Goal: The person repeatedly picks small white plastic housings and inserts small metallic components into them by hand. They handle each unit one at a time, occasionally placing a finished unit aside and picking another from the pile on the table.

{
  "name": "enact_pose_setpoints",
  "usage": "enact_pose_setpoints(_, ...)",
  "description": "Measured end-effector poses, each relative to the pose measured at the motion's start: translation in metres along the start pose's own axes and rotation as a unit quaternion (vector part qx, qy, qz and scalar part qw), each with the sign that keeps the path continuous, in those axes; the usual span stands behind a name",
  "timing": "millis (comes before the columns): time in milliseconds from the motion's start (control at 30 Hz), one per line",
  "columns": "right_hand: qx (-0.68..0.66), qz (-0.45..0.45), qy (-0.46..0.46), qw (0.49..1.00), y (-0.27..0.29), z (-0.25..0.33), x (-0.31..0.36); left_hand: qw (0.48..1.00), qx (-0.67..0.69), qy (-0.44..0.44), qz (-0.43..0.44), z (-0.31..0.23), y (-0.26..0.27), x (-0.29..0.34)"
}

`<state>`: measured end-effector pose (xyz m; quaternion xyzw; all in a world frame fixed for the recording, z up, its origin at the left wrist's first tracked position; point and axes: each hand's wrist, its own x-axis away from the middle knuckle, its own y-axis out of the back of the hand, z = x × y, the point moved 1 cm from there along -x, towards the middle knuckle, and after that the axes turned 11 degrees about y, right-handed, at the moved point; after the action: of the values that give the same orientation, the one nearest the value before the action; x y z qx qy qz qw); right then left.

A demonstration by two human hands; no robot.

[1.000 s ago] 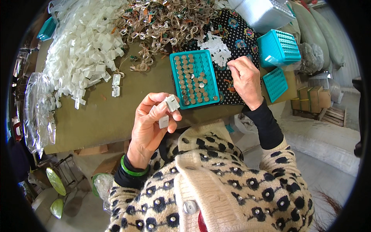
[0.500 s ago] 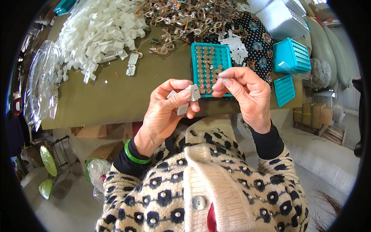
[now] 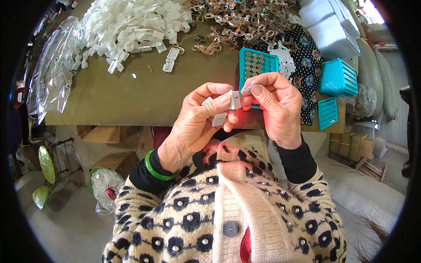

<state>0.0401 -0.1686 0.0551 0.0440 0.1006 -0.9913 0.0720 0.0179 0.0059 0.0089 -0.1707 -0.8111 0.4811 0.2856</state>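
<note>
My left hand [image 3: 188,118] is closed around small white plastic cases [image 3: 234,101], with a second white piece [image 3: 219,119] hanging below the thumb. Close beside it, my right hand [image 3: 278,105] pinches a small flat silvery piece [image 3: 249,88] between thumb and index finger; its exact kind is hard to make out. Behind the right hand stands a teal tray [image 3: 242,59] with rows of small round metal discs [image 3: 255,64], partly hidden by the fingers. A red glow falls on the right hand's fingers, the table edge and the sweater.
A heap of white plastic cases [image 3: 131,28] covers the back left, with one opened case [image 3: 171,59] apart. Coiled clear-coated wires [image 3: 245,19] lie behind. Stacked teal trays [image 3: 337,78], a flat teal tray [image 3: 327,113] and white trays [image 3: 329,33] stand at the right.
The view has shifted, so the table things sit further right. My right hand has come nearer the white case in my left hand. A red glow has appeared around the hands.
</note>
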Motion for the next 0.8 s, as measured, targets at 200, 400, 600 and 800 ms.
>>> enact_pose_setpoints(200, 0.077, 0.039, 0.079, 0.993, -0.009, -0.005, 0.002, 1.000, 0.014, 0.002, -0.004, -0.002, 0.006, 0.000)
enact_pose_setpoints(400, 0.222, 0.063, 0.146, 0.962, -0.008, -0.011, -0.002, 1.000, 0.025, 0.004, -0.011, -0.004, 0.008, -0.001)
enact_pose_setpoints(600, 0.246, 0.111, 0.158, 0.950, -0.003, -0.008, -0.005, 1.000, 0.023, -0.001, 0.003, -0.006, 0.009, -0.002)
enact_pose_setpoints(800, 0.278, 0.138, 0.206, 0.928, -0.004, -0.013, -0.005, 0.999, 0.032, 0.006, -0.010, -0.005, 0.009, -0.002)
